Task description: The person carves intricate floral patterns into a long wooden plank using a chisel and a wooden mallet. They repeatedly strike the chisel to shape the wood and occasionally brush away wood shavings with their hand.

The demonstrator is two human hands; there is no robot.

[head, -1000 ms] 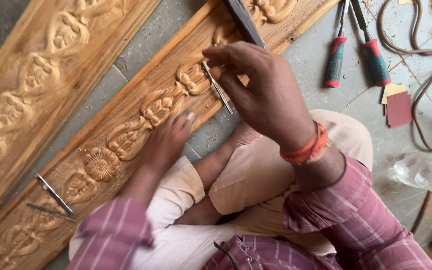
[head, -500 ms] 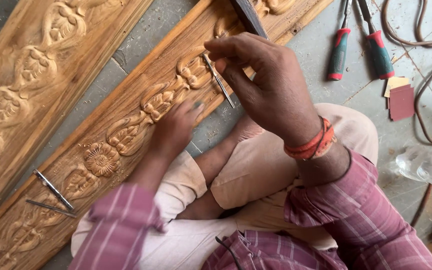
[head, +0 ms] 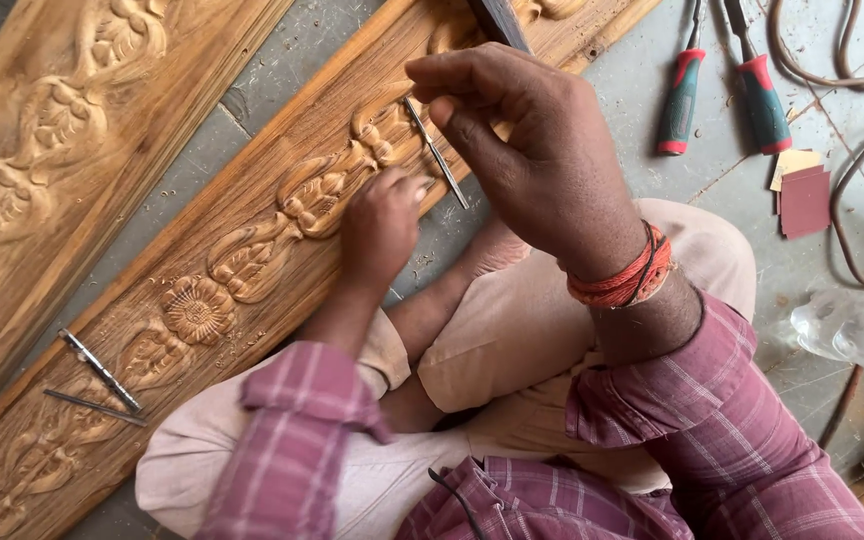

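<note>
Carved wooden board [head: 252,255] lies slantwise on the grey floor, right in front of the person's crossed legs in pale trousers [head: 512,340]. It bears a row of leaf and flower shapes cut in relief. The left hand [head: 380,225] rests on the board's near edge, fingers curled together, their tips pressed to a carved leaf. Just above it, the right hand [head: 537,150] hovers over the board with an orange thread band [head: 624,280] around its wrist; thumb and fingers are pinched on a thin metal chisel [head: 439,155], whose upper end meets the carving. Two more slim metal tools [head: 100,372] lie on the board's lower left part. A second carved plank [head: 52,150] lies farther left, apart from the first. Beyond the right hand, two red-and-green-handled tools [head: 722,95] lie on the floor, with small sandpaper pieces [head: 802,195] and a looping cable [head: 852,80] near them.
</note>
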